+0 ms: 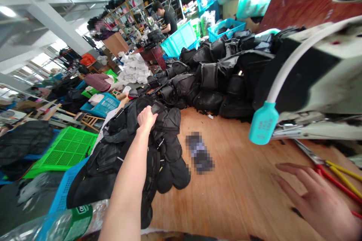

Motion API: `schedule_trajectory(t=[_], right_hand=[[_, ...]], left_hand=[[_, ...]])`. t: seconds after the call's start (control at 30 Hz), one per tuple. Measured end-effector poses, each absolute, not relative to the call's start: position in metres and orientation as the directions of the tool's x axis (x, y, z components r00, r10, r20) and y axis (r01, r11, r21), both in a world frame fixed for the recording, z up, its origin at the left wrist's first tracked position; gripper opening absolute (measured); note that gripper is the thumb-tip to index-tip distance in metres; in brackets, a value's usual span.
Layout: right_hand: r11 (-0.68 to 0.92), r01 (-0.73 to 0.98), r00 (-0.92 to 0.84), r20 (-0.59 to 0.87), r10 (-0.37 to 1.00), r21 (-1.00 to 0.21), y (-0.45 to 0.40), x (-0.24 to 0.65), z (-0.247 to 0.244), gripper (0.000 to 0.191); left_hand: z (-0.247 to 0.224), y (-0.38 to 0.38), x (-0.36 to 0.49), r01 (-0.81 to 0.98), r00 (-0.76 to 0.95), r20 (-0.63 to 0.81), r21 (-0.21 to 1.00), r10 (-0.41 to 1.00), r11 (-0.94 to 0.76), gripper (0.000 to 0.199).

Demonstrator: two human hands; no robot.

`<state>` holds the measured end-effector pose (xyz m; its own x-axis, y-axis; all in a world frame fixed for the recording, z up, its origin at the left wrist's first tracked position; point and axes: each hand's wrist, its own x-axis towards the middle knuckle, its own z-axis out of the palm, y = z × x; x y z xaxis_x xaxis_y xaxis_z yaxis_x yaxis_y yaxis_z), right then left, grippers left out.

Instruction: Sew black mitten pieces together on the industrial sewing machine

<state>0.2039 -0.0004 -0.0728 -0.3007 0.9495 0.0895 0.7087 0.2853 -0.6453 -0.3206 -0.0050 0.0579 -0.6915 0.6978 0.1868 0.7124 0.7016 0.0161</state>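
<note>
My left hand [147, 118] reaches out over a heap of black bags [132, 147] at the left of the wooden table [226, 180]. Its fingers are closed on the edge of a black bag [165, 115] near the far side of the heap. Over the right side of the table, my right hand [313, 196] holds nothing, with its fingers apart. Scissors with red handles [333, 180] and a yellow-handled tool [343, 173] lie beside it. A blurred, phone-shaped dark object [199, 152] rests mid-table.
More black bags [209, 75] are piled along the back. A sewing machine [336, 64] stands at right, with a turquoise-headed bendy lamp [264, 124] before it. A plastic bottle [76, 220], a green crate [66, 148] and a blue crate [60, 192] are at left. Co-workers sit farther off.
</note>
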Motion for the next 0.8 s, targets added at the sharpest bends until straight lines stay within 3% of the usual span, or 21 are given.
schedule_trajectory(t=[0.1,0.17,0.2,0.3,0.4,0.47,0.53,0.63,0.73,0.8], right_hand=[[0.103,0.544,-0.376,-0.132,0.917,-0.833,-0.012,0.180,-0.058,0.047],[-0.083,0.340,-0.521,-0.261,0.813,-0.937,-0.017,0.154,-0.043,0.053],[-0.200,0.226,-0.622,-0.299,0.724,-0.953,-0.018,0.138,-0.035,0.056],[-0.515,0.005,-0.813,-0.303,0.497,-0.857,-0.017,0.086,-0.016,0.067],[-0.688,-0.044,-0.802,-0.385,0.456,-0.724,-0.009,0.038,-0.012,0.067],[-0.750,-0.031,-0.775,-0.458,0.436,-0.660,-0.003,0.016,-0.013,0.059],[-0.767,-0.032,-0.783,-0.461,0.417,-0.641,0.003,0.005,-0.012,0.051],[-0.752,-0.079,-0.849,-0.350,0.394,-0.655,0.009,0.011,-0.004,0.048],[-0.740,-0.051,-0.923,-0.251,0.292,-0.671,0.011,0.043,0.004,0.052],[-0.689,-0.004,-0.949,-0.215,0.231,-0.725,0.012,0.074,0.007,0.049]], left_hand=[[0.078,-0.035,-0.282,0.677,-0.712,0.293,0.047,0.638,0.735,0.040],[0.078,-0.056,-0.241,0.692,-0.694,0.355,0.089,0.626,0.717,0.047],[0.072,-0.067,-0.217,0.724,-0.675,0.390,0.186,0.626,0.664,0.051],[0.036,-0.092,-0.138,0.774,-0.564,0.330,0.530,0.757,0.345,0.047],[-0.006,-0.113,-0.065,0.506,-0.542,0.158,0.845,0.826,0.171,0.040],[-0.024,-0.127,-0.031,0.292,-0.596,0.071,0.947,0.800,0.133,0.035],[-0.032,-0.139,-0.013,0.142,-0.623,-0.005,0.983,0.782,0.119,0.034],[-0.035,-0.151,-0.014,-0.134,-0.575,-0.179,0.983,0.798,0.124,0.032],[-0.037,-0.153,-0.037,-0.530,-0.455,-0.384,0.842,0.803,0.102,0.041],[-0.040,-0.151,-0.054,-0.647,-0.359,-0.432,0.754,0.828,0.113,0.056]])
